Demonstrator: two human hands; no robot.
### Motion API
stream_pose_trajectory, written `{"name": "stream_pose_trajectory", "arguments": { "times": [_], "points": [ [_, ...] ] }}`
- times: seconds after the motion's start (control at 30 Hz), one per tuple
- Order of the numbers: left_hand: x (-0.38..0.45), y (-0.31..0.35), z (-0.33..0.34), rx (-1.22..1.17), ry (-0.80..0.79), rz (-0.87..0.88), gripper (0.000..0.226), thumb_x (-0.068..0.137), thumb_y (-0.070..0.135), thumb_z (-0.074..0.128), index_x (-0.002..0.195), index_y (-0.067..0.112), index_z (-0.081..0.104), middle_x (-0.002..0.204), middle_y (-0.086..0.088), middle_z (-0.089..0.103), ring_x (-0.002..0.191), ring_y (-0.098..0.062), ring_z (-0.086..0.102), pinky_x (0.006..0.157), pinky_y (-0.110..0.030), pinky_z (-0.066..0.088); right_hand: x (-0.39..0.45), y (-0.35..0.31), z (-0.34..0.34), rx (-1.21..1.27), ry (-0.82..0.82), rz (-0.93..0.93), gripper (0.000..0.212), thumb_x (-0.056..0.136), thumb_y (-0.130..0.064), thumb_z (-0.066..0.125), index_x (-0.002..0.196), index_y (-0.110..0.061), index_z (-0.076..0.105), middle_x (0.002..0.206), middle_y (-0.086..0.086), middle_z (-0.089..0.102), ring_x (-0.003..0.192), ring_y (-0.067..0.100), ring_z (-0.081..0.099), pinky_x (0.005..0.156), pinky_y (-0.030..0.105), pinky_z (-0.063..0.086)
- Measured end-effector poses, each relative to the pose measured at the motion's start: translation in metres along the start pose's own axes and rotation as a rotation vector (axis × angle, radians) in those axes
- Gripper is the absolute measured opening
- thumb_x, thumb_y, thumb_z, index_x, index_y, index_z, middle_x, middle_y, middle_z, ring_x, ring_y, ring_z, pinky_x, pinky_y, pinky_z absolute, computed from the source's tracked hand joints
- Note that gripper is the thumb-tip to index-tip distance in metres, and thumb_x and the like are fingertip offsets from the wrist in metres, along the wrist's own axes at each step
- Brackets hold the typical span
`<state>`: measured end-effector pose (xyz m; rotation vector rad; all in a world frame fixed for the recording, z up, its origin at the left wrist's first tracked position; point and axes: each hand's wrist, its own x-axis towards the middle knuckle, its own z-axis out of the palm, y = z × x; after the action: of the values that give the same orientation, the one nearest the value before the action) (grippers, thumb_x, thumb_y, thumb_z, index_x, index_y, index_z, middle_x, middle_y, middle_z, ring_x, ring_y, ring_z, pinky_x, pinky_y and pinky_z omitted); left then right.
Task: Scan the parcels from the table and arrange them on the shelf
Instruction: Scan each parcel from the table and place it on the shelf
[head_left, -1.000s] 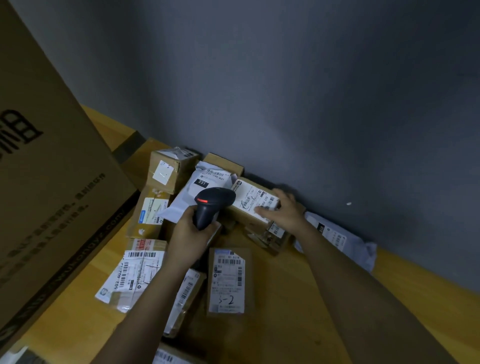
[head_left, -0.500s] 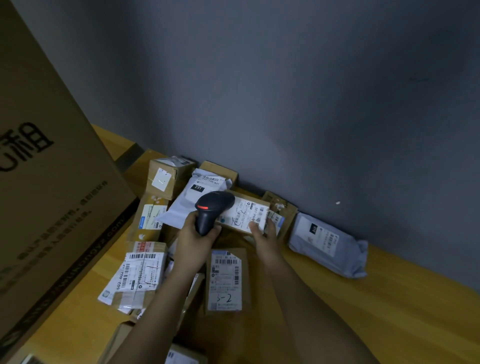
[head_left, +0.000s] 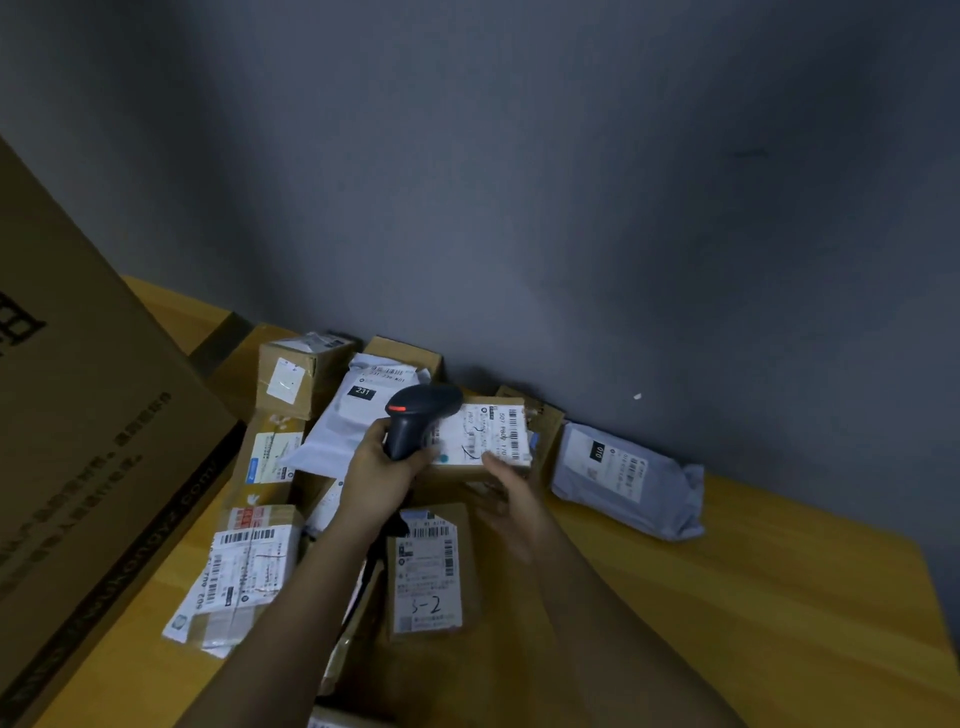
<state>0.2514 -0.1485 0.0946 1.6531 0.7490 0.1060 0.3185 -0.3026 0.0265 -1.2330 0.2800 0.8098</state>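
Parcel (head_left: 480, 439): lying label-up at the far middle of the desk (head_left: 779, 597), long axis running left-right. Right hand (head_left: 506, 493) is gripping its near edge; left hand (head_left: 382, 470), just left, is holding the scanner (head_left: 415, 421), its head hanging over the label.

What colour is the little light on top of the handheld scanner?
Red, on the dark handheld barcode scanner; head view.

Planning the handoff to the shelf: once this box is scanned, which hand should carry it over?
The right hand: it already holds the labelled box by its near edge. The left hand grips the scanner, so it has no free fingers.
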Motion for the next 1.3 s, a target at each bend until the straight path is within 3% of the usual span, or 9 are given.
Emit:
{"name": "stream_pose_trajectory", "arguments": {
  "times": [0.13,0.23,0.33,0.5,0.63,0.77,0.87,1.0,1.3],
  "points": [
    [-0.015,0.021,0.015,-0.078,-0.070,0.035,0.044,0.080,0.019,0.075,0.116,0.022,0.049,0.105,0.002,0.062,0.094,-0.015,0.062,0.072,-0.025,0.051,-0.018,-0.022,-0.014,0.177,0.073,-0.150,0.068,0.083,-0.007,0.071,0.139,-0.027,0.038,0.124,0.010,0.066,0.107,0.030,0.067,0.081,0.043,0.058],
    [-0.024,0.042,0.024,-0.071,-0.107,0.074,0.039,0.080,0.017,0.074,0.112,0.025,0.052,0.099,0.003,0.064,0.089,-0.014,0.064,0.068,-0.024,0.050,-0.041,-0.048,-0.026,0.107,0.176,-0.289,0.076,0.083,-0.004,0.072,0.143,-0.029,0.032,0.128,0.006,0.062,0.109,0.024,0.066,0.082,0.036,0.058],
    [-0.033,0.066,0.033,0.027,-0.122,0.186,0.034,0.079,0.019,0.075,0.107,0.023,0.055,0.093,-0.001,0.066,0.082,-0.016,0.064,0.069,-0.029,0.051,-0.061,-0.076,-0.046,-0.006,0.338,-0.377,0.088,0.080,-0.002,0.075,0.147,-0.025,0.023,0.127,0.002,0.059,0.110,0.017,0.062,0.094,0.039,0.053],
    [-0.059,0.107,0.048,0.070,-0.168,0.372,0.032,0.081,0.013,0.073,0.106,0.021,0.054,0.087,0.003,0.062,0.079,-0.013,0.060,0.064,-0.025,0.044,-0.101,-0.125,-0.082,-0.204,0.403,-0.431,0.091,0.080,-0.001,0.075,0.149,-0.023,0.020,0.132,0.001,0.056,0.110,0.014,0.058,0.098,0.038,0.050],
    [-0.078,0.133,0.063,0.111,-0.262,0.478,0.035,0.082,0.013,0.072,0.109,0.024,0.051,0.088,0.010,0.059,0.079,-0.014,0.058,0.065,-0.026,0.043,-0.130,-0.158,-0.094,-0.243,0.409,-0.488,0.091,0.080,0.007,0.071,0.150,-0.021,0.021,0.129,0.000,0.054,0.102,0.013,0.056,0.068,0.022,0.055],
    [-0.094,0.150,0.076,0.126,-0.316,0.530,0.034,0.085,0.011,0.068,0.110,0.022,0.048,0.087,0.011,0.056,0.078,-0.009,0.055,0.060,-0.020,0.037,-0.151,-0.177,-0.099,-0.295,0.457,-0.528,0.092,0.079,0.007,0.072,0.151,-0.019,0.020,0.138,0.009,0.051,0.108,0.014,0.052,0.087,0.029,0.048],
    [-0.103,0.157,0.080,0.150,-0.351,0.552,0.034,0.086,0.009,0.066,0.111,0.021,0.046,0.087,0.010,0.053,0.075,-0.003,0.052,0.059,-0.016,0.035,-0.162,-0.182,-0.101,-0.302,0.459,-0.529,0.090,0.079,0.005,0.072,0.150,-0.019,0.022,0.135,0.007,0.051,0.109,0.015,0.052,0.087,0.029,0.046],
    [-0.110,0.161,0.081,0.170,-0.372,0.571,0.037,0.087,0.010,0.066,0.114,0.023,0.043,0.091,0.010,0.054,0.083,-0.011,0.055,0.066,-0.023,0.041,-0.164,-0.186,-0.101,-0.333,0.492,-0.503,0.094,0.077,-0.001,0.077,0.151,-0.021,0.023,0.143,0.008,0.047,0.124,0.023,0.050,0.103,0.042,0.045],
    [-0.111,0.153,0.078,0.248,-0.414,0.537,0.038,0.087,0.018,0.067,0.116,0.025,0.043,0.094,0.008,0.057,0.086,-0.012,0.059,0.074,-0.030,0.048,-0.163,-0.182,-0.097,-0.341,0.510,-0.458,0.097,0.074,-0.003,0.080,0.150,-0.025,0.025,0.142,0.011,0.049,0.125,0.028,0.052,0.104,0.049,0.045]
  ]
}}
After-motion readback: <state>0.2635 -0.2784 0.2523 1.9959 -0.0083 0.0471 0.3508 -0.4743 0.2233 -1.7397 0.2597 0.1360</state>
